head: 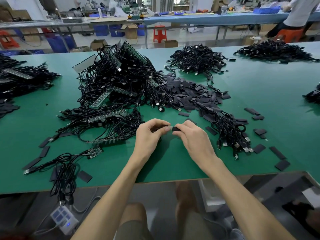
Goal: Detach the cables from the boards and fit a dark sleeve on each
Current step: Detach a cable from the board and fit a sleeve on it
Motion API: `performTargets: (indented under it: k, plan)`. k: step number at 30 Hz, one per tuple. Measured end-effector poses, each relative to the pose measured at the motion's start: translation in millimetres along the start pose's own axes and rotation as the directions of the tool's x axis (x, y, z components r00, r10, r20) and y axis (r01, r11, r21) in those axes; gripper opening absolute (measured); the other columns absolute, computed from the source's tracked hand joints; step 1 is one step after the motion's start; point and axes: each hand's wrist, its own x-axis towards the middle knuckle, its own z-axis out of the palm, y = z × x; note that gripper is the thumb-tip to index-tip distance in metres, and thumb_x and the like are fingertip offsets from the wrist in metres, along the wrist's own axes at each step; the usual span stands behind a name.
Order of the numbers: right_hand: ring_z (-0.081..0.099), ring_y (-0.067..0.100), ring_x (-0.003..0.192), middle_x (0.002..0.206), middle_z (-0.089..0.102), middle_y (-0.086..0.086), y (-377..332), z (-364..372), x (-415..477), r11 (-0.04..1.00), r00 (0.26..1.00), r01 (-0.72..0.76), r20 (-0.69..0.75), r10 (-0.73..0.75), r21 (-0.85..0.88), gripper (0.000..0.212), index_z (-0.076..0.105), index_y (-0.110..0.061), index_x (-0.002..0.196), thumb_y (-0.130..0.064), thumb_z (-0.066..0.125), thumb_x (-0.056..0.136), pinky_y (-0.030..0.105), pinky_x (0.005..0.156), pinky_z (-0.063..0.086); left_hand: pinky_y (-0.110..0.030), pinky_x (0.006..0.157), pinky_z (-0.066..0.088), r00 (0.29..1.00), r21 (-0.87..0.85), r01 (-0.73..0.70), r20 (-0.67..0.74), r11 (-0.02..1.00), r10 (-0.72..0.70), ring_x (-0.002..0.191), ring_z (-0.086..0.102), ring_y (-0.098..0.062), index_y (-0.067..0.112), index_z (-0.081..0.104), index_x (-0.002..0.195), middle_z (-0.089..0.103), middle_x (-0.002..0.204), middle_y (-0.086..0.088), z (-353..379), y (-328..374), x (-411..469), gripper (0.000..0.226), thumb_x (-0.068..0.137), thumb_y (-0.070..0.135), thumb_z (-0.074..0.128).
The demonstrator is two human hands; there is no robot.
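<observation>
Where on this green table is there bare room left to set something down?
Bare green mat runs from the left hand and right hand to the near edge; another wide patch lies right of the loose sleeve pile. The centre heap of cables and boards is crowded.

We take the tall heap of boards and cables (117, 80) on the green table (259, 104) as our landmark. A pile of dark sleeves (188, 96) touches its right side. Beyond the heap to the right lies a mound of loose cables (195, 59), and left of the heap another tangle (22, 78). Nearer us, right of the heap, sits a cable bundle (232, 134) among scattered sleeves (281, 165).
</observation>
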Motion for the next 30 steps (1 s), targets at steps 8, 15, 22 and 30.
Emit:
performTargets:
  k: [8, 15, 22, 30]
  plan:
    - [0.058, 0.029, 0.074, 0.096, 0.057, 0.006, -2.0, 2.7, -0.7, 1.0, 1.0, 0.017, 0.0, -0.017, 0.004, 0.025, 0.068, -0.006, 0.11, -0.028, 0.059, 0.104, 0.043, 0.067, 0.051, -0.036, 0.08, 0.057, 1.0, -0.061, -0.01, 0.023, 0.998, 0.011, 0.079, 0.07, -0.031, 0.014, 0.076, 0.095, 0.076, 0.086, -0.006, -0.5, -5.1, 0.7, 0.007, 0.09, 0.009, 0.075]
    - [0.06, 0.027, 0.078, 0.099, 0.058, 0.006, 0.8, 6.8, -1.1, 1.0, 0.998, 0.022, -0.05, -0.022, 0.002, 0.024, 0.069, -0.007, 0.117, -0.023, 0.063, 0.102, 0.04, 0.067, 0.052, -0.024, 0.072, 0.055, 0.999, -0.113, 0.0, 0.045, 0.994, 0.005, 0.075, 0.068, -0.015, 0.01, 0.074, 0.094, 0.076, 0.086, -0.003, 1.0, -3.3, 0.0, 0.008, 0.088, 0.005, 0.076]
    - [0.067, 0.016, 0.066, 0.084, 0.07, -0.003, 11.7, 11.2, 7.9, 0.882, 0.969, -0.244, 0.076, 0.233, 0.404, 0.018, 0.069, -0.019, 0.105, -0.035, 0.067, 0.098, 0.032, 0.067, 0.052, -0.022, 0.069, 0.051, 0.996, -0.137, -0.065, -0.063, 0.988, 0.057, 0.081, 0.07, -0.014, 0.008, 0.075, 0.095, 0.077, 0.091, -0.004, -0.4, -0.7, -2.2, 0.007, 0.088, 0.007, 0.078]
    - [0.071, 0.02, 0.065, 0.083, 0.077, 0.008, 27.2, 8.4, 12.3, 0.524, 0.947, -0.305, 0.196, 0.255, 0.795, 0.006, 0.07, -0.009, 0.101, -0.014, 0.065, 0.1, 0.024, 0.051, 0.048, -0.031, 0.088, 0.056, 0.993, -0.071, -0.103, 0.047, 0.992, 0.107, 0.095, 0.073, -0.022, 0.001, 0.073, 0.097, 0.075, 0.1, -0.008, 5.2, -0.7, -2.8, 0.014, 0.084, -0.003, 0.078]
